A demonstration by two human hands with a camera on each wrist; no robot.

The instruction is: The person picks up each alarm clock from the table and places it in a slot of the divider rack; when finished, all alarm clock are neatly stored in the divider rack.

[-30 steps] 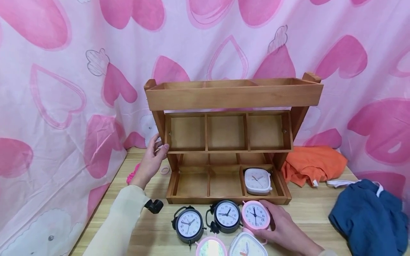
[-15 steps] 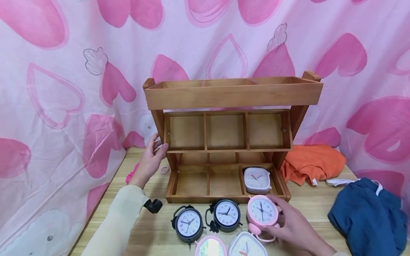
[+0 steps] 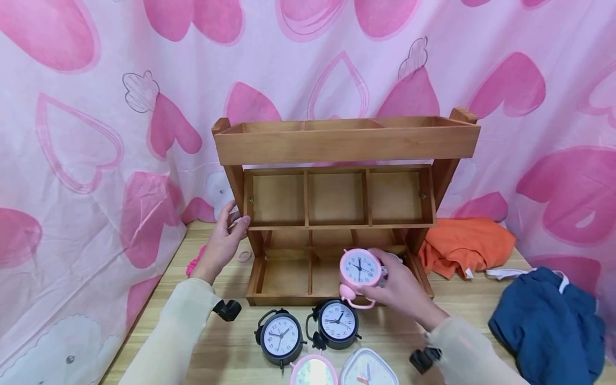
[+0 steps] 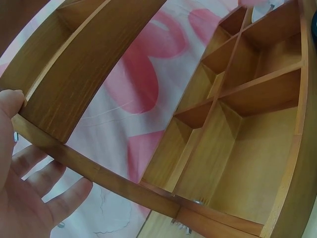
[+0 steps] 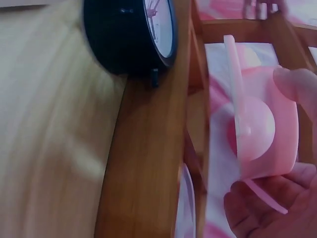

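Note:
My right hand (image 3: pixel 401 289) grips a round pink alarm clock (image 3: pixel 360 267), its bells and handle pointing down, in front of the shelf's bottom tier. In the right wrist view the pink clock (image 5: pixel 280 124) is edge-on between thumb and fingers. My left hand (image 3: pixel 221 243) holds the left side post of the wooden shelf (image 3: pixel 346 148); in the left wrist view the thumb lies on the middle tray's corner and the fingers reach past the post (image 4: pixel 109 178). A white square clock (image 5: pixel 185 208) sits in the bottom right compartment, mostly hidden behind my right hand in the head view.
Two black alarm clocks, left (image 3: pixel 281 335) and right (image 3: pixel 337 323), lie before the shelf. Nearer are another pink clock (image 3: pixel 314 371) and a white rounded-triangle clock (image 3: pixel 368 369). Orange cloth (image 3: pixel 467 246) and blue cloth (image 3: pixel 548 326) lie right; a pink scrunchie (image 3: pixel 194 261) lies left.
My right hand has lifted the pink alarm clock from beside the right black clock and carried it forward, up to the bottom tier. My left hand has stayed at the shelf's post.

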